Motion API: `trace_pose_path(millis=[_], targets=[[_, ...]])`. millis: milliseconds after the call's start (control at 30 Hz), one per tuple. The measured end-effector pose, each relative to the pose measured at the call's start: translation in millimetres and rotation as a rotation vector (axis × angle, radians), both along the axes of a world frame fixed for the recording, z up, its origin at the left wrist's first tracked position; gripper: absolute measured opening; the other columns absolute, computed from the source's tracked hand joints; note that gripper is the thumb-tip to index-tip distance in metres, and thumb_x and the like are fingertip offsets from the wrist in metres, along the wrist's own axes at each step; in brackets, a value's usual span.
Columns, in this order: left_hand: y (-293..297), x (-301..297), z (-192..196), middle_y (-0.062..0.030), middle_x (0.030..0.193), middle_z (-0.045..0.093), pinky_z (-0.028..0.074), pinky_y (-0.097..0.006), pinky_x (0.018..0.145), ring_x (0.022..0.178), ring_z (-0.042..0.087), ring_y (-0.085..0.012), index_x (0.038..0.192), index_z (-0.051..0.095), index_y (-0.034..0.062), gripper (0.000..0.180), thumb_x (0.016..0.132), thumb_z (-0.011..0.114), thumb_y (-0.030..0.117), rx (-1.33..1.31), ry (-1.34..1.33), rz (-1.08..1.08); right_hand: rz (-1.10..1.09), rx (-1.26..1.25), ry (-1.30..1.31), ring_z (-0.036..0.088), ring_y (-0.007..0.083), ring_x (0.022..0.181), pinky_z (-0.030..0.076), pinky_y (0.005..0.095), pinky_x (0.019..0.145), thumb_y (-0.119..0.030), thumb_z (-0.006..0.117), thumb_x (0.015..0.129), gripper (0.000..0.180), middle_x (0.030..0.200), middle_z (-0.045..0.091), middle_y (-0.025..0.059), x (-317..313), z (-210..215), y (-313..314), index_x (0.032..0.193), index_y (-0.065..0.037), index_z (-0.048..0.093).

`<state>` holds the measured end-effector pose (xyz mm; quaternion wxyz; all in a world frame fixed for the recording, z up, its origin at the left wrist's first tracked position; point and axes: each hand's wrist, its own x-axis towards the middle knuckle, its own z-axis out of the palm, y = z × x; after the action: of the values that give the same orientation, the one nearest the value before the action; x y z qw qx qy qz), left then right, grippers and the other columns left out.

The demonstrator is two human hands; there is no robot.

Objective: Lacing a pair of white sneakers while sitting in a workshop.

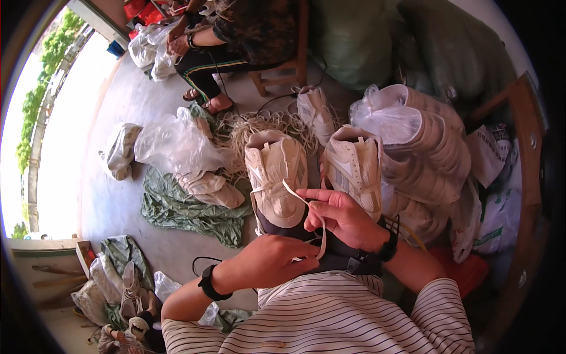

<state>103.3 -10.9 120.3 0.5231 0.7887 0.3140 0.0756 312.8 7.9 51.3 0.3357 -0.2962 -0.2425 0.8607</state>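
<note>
Left hand (277, 256) covers the lace (295, 194) end and the beige shoe (276, 180) heel, seated person (236, 35) at top is cut off above the torso, bagged soles (424, 147) at right blur together.

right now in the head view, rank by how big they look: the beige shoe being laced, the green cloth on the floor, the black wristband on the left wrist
1. green cloth, largest, though farther off
2. beige shoe
3. black wristband, smallest by far, even so close to the camera
</note>
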Motion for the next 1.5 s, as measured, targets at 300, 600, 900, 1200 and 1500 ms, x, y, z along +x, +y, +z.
trace_pose_path(millis=[300,600,900,1200,1500], targets=[[33.7,-43.3,-85.8,-0.0118,0.095,0.06,0.048,-0.032,0.061,0.063,0.059,-0.0195,0.098,0.062,0.001,0.018,0.086,0.065,0.013,0.321,0.107,0.924,-0.161,0.241,-0.211,0.05,0.006,0.059,0.045,0.0199,0.055,-0.018,0.058,0.096,0.048,0.069,0.05,-0.0024,63.7,77.7,35.9,0.136,0.002,0.043],[38.5,-66.8,-85.2,-0.0093,0.064,0.057,0.043,-0.034,0.054,0.056,0.055,-0.0206,0.087,0.057,0.0005,0.017,0.084,0.064,0.016,0.036,0.155,0.796,-0.607,0.628,-0.379,0.04,0.0025,0.053,0.034,0.017,0.053,-0.018,0.054,0.096,0.045,0.074,0.05,-0.0021,118.9,133.0,43.6,0.135,0.004,0.045],[21.7,-107.1,-45.2,-0.0056,0.056,0.052,0.038,-0.031,0.05,0.049,0.047,-0.016,0.088,0.055,0.0036,0.009,0.082,0.059,0.008,0.308,0.237,0.897,-0.87,0.886,-0.688,0.053,0.0088,0.085,0.042,0.0227,0.081,-0.01,0.052,0.097,0.035,0.104,0.062,0.0052,128.0,139.1,91.6,0.128,0.005,0.054],[6.4,-141.2,-26.9,0.0031,0.064,0.053,0.033,-0.019,0.05,0.055,0.046,-0.0024,0.099,0.057,0.0028,0.006,0.094,0.054,0.005,0.409,-0.169,1.346,-0.697,0.974,-0.769,0.061,0.0143,0.106,0.045,0.0262,0.097,-0.009,0.057,0.096,0.027,0.109,0.066,0.0099,57.0,94.1,141.2,0.119,0.004,0.06],[4.2,-183.8,-8.3,0.0,0.065,0.057,0.025,-0.017,0.039,0.043,0.037,-0.0006,0.109,0.059,0.0032,0.025,0.103,0.046,0.023,0.405,-0.461,1.548,-0.336,1.013,-0.882,0.062,0.015,0.101,0.046,0.0274,0.09,-0.015,0.06,0.093,0.028,0.106,0.069,0.0114,12.7,68.1,145.5,0.113,0.003,0.063]])
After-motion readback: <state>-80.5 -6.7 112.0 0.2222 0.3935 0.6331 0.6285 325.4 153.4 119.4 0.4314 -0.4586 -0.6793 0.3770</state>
